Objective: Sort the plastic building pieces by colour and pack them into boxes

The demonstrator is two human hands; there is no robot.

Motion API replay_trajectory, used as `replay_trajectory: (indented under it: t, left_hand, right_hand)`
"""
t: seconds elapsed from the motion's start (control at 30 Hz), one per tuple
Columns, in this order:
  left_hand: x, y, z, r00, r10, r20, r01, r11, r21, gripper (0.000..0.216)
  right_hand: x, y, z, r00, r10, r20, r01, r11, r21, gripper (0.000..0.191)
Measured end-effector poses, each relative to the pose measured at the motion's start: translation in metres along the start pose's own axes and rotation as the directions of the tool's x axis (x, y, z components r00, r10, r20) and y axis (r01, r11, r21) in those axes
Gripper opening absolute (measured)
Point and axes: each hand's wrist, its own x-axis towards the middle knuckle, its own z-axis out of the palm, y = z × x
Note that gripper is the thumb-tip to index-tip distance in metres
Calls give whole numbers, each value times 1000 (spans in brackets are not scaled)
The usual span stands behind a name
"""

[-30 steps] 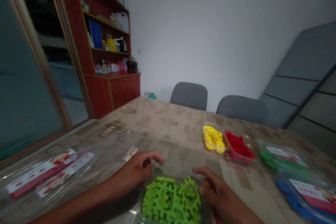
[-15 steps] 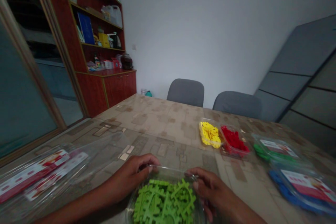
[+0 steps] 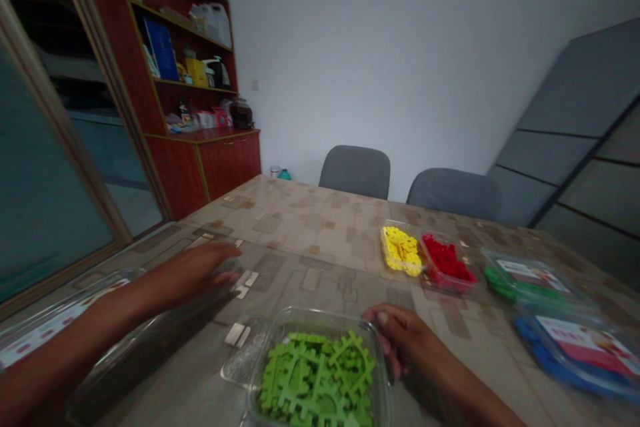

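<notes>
A clear plastic box (image 3: 280,315) filled with light-green notched building pieces (image 3: 317,377) stands on the table in front of me, its lid off. My right hand (image 3: 403,340) is at the box's right far corner, its fingers curled against the rim. Away to the left, my left hand (image 3: 207,268) reaches over the table with its fingers stretched out and nothing visible in them. Below that forearm lie clear plastic lids (image 3: 117,277) with printed labels, partly hidden by the arm.
Toward the far right sit an open box of yellow pieces (image 3: 401,251) and one of red pieces (image 3: 447,263). Nearer on the right are lidded boxes of green pieces (image 3: 503,285) and blue pieces (image 3: 537,347). Two grey chairs (image 3: 355,170) stand behind the patterned table (image 3: 300,207).
My left hand has let go of the green-piece box and moved left and away, over the lids. My right hand stays at the box's right side.
</notes>
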Motion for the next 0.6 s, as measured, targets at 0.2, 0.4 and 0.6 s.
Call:
replay_trajectory:
  t: [0.2,0.4,0.6]
  left_hand:
    - [-4,-17,-20,992,-118,39,120,991,-53,54]
    - [-18,-29,-63,981,-195,19,196,977,-85,52]
    - [-28,-48,-79,957,-289,-23,287,955,-69,49]
  right_hand:
    - [6,5,-5,998,46,-33,-48,997,-56,47]
    - [10,4,-9,994,90,-63,-98,983,-153,53]
    - [11,17,-13,982,166,-88,-177,975,-138,54]
